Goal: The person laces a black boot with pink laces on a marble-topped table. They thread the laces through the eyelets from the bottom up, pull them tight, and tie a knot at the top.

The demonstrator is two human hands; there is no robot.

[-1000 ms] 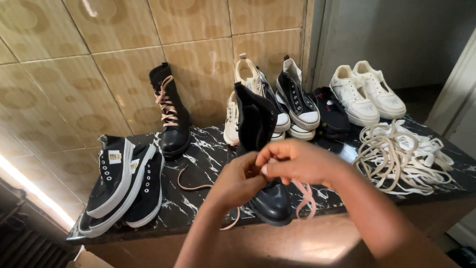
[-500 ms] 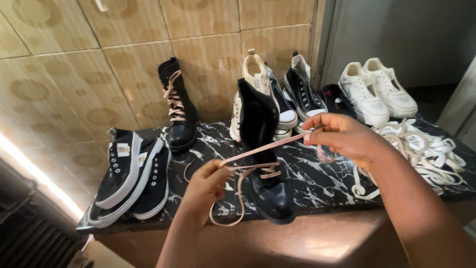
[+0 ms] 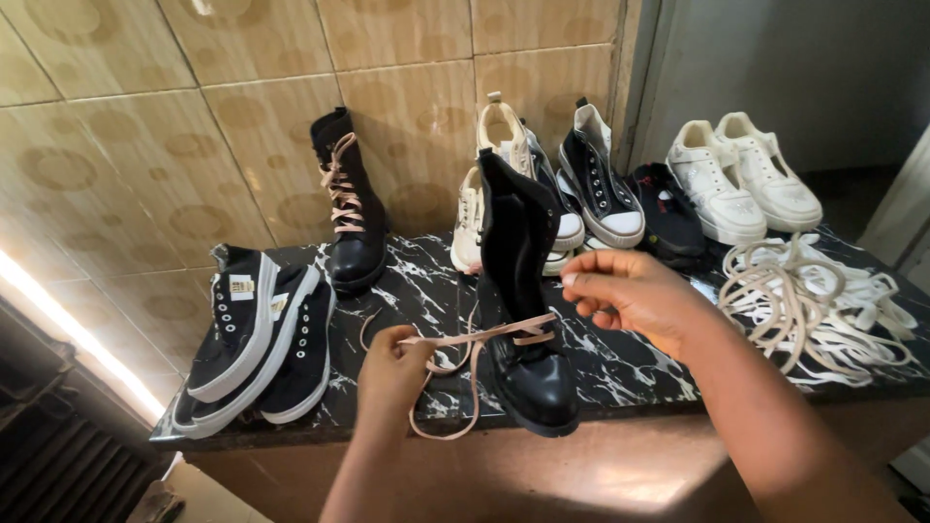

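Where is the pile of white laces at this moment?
In the head view, the pile of white laces lies at the right end of the black marble counter, in front of the white sneakers and to the right of the right hand.

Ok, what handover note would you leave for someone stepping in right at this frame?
Left hand: pinching the pale pink flat shoelace.
Right hand: raised beside the tall black leather boot, fingers pinched; whether it grips the lace is unclear.
Boot stands at the front edge of the black marble counter.
Done: the lowest eyelets appear laced.
Left: the upper eyelets; the matching laced boot stands behind.
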